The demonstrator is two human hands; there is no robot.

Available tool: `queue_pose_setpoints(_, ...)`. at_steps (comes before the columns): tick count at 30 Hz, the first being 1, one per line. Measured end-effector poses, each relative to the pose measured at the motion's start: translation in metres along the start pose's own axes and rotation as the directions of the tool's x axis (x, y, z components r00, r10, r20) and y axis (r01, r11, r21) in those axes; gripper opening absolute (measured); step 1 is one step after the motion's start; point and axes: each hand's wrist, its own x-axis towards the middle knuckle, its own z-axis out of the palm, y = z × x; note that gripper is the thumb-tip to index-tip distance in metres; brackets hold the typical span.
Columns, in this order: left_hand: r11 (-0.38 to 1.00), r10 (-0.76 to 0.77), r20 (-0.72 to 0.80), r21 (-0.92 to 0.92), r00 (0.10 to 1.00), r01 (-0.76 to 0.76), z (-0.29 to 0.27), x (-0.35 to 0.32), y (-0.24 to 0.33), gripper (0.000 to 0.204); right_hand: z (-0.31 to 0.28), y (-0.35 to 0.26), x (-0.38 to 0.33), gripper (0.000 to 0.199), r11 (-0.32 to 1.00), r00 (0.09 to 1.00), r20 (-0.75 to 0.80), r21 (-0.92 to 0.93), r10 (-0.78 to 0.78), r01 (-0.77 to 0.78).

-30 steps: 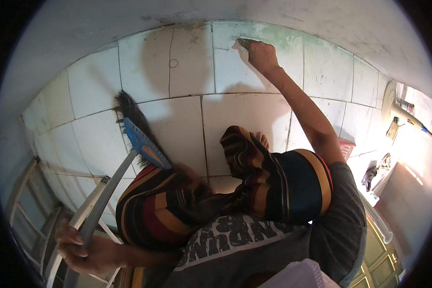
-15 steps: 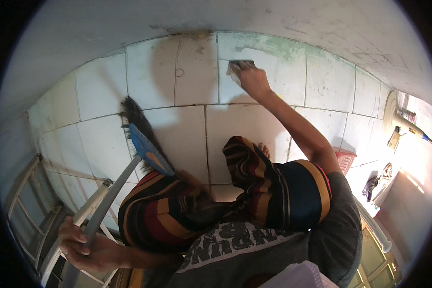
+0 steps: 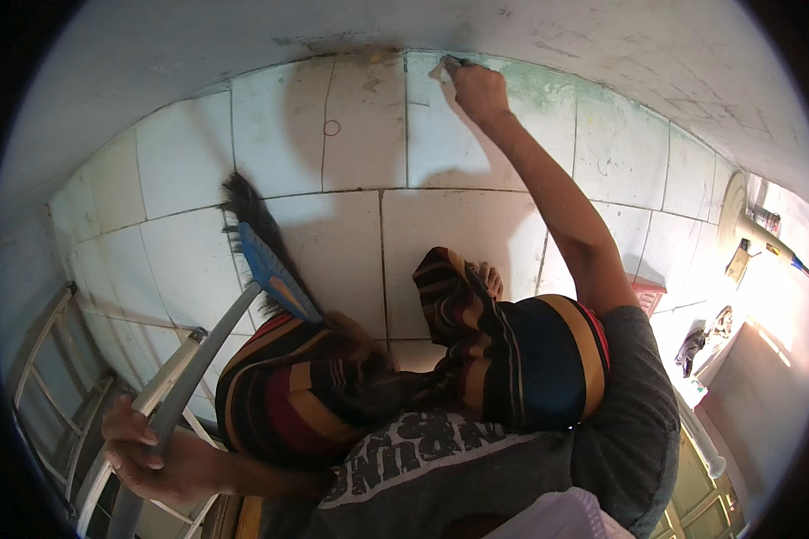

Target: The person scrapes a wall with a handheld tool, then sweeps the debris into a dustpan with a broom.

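My left hand (image 3: 157, 458) is closed around the grey handle of a broom (image 3: 274, 274). The broom has a blue head and black bristles, and it is raised in front of my left knee. My right arm stretches forward to the far edge of the white tiled floor (image 3: 333, 242). There my right hand (image 3: 481, 90) grips a small, crumpled, dark and whitish piece, perhaps a rag, pressed to a tile by the wall. My fingers hide most of it, so its kind is unclear.
A metal ladder-like frame (image 3: 162, 377) stands at the left, beside my left hand. Along the far side runs a grey wall (image 3: 548, 27), with greenish stains on the tiles beneath it. At the right are a red plastic item (image 3: 649, 295) and a round-based stand (image 3: 733, 202).
My right hand has moved farther forward, up to the wall edge, with the small piece in it. My left hand and the broom have barely shifted.
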Motion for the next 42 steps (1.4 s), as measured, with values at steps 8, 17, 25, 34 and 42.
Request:
queue_pose_setpoints(8,0.988,0.055,0.180,-0.152,0.982,-0.027,-0.029,0.010,-0.016,0.038,0.010,0.005,0.002,0.045,0.996,0.992,-0.096,-0.020,-0.087,0.086)
queue_pose_setpoints(17,0.985,-0.097,-0.032,-0.144,0.995,0.091,-0.012,0.002,-0.004,0.035,-0.015,0.000,-0.025,0.040,0.996,0.994,-0.082,-0.047,-0.077,0.074)
queue_pose_setpoints(25,0.997,-0.069,-0.090,0.011,0.994,0.071,-0.007,0.003,0.001,0.036,-0.009,0.036,-0.028,0.040,0.996,0.998,0.021,0.073,-0.060,0.059)
queue_pose_setpoints(34,0.999,-0.009,-0.048,-0.032,0.999,0.007,-0.005,0.003,-0.002,0.037,-0.005,0.017,-0.026,0.034,0.980,0.963,-0.195,0.028,-0.188,0.197)
queue_pose_setpoints(42,0.999,0.031,0.017,0.012,0.999,-0.031,-0.010,0.003,-0.004,0.035,-0.015,0.009,-0.012,0.040,0.984,0.992,0.003,0.127,-0.125,0.124)
